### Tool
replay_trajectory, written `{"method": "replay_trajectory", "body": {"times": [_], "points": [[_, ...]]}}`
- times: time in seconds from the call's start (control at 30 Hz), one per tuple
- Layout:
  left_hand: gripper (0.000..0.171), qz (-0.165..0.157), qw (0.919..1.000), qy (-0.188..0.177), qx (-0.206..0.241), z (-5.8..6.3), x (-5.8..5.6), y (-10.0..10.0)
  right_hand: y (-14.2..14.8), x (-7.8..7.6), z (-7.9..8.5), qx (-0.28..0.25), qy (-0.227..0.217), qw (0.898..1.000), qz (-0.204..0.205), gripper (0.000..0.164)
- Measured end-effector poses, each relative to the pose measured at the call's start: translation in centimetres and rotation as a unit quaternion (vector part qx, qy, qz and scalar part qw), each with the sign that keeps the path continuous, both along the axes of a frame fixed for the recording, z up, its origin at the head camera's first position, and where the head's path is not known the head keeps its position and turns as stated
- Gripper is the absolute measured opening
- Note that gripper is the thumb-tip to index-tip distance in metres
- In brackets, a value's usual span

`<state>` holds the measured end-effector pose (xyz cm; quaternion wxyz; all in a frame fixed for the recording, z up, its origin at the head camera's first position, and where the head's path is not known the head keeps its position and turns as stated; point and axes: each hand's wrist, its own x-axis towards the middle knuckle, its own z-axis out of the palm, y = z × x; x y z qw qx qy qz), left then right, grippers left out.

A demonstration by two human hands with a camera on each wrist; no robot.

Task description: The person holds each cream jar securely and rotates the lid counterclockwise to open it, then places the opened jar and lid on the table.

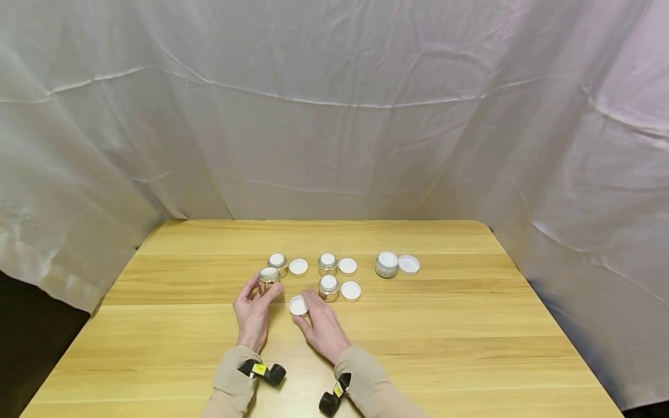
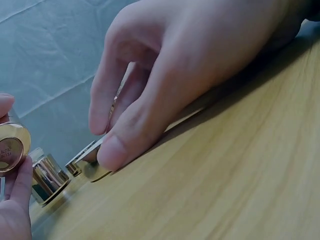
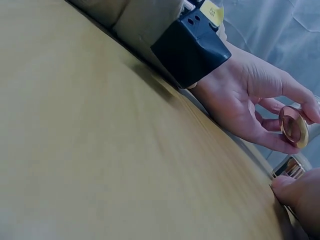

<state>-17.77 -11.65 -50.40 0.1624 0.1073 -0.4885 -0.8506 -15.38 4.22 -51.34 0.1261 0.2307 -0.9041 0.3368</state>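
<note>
My left hand [image 1: 253, 315] grips a small gold cosmetic jar [image 1: 269, 275], raised off the table, with its white top facing up. In the right wrist view the jar's round gold base [image 3: 293, 127] shows between thumb and fingers. My right hand [image 1: 325, 328] pinches a gold lid [image 1: 298, 306] by its edge, its white inner side turned up. The left wrist view has that lid [image 2: 92, 167] low against the wood, thumb on its side. Just beyond the left hand stands another gold jar [image 1: 277, 261], partly hidden, with its lid [image 1: 298, 267] beside it.
Two more gold jars [image 1: 327, 261] [image 1: 328, 286] stand right of centre, each with an upturned lid [image 1: 347, 266] [image 1: 351, 291] beside it. Farther right is a clear-sided jar [image 1: 387, 265] and its lid [image 1: 409, 265]. Grey curtains [image 1: 334, 145] surround the wooden table [image 1: 444, 325].
</note>
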Motion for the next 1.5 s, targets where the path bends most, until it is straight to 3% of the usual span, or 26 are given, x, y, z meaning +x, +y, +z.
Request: {"method": "replay_trajectory", "body": {"times": [0.17,0.33,0.67,1.0,1.13,1.33,1.5], "points": [[0.052,0.005,0.9999,-0.008,-0.009,0.0,0.0,0.0,-0.8,-0.5,-0.2,0.008,0.019,1.000,-0.016,0.046],[0.052,0.006,0.9997,-0.012,-0.019,0.0,-0.1,0.1,-1.4,-0.7,-0.2,0.021,0.005,0.999,-0.034,0.054],[0.051,0.005,0.9996,-0.017,-0.022,-0.1,0.0,0.1,-2.2,-1.0,-0.2,0.042,-0.009,0.997,-0.067,0.053],[0.055,0.006,0.9991,-0.028,-0.032,-0.1,0.0,0.0,-2.8,-1.6,-0.2,0.059,0.040,0.994,-0.085,0.051],[0.057,0.007,0.9980,-0.031,-0.055,-0.1,0.0,0.1,-3.0,-1.7,-0.2,0.059,0.039,0.994,-0.083,0.052],[0.055,0.016,0.9948,-0.022,-0.098,-0.2,0.0,0.1,-2.8,-1.4,0.0,0.050,0.000,0.996,-0.072,0.057],[0.055,0.018,0.9927,-0.015,-0.119,-0.3,0.1,0.1,-2.0,-0.7,0.0,0.056,-0.005,0.998,-0.042,0.062]]}}
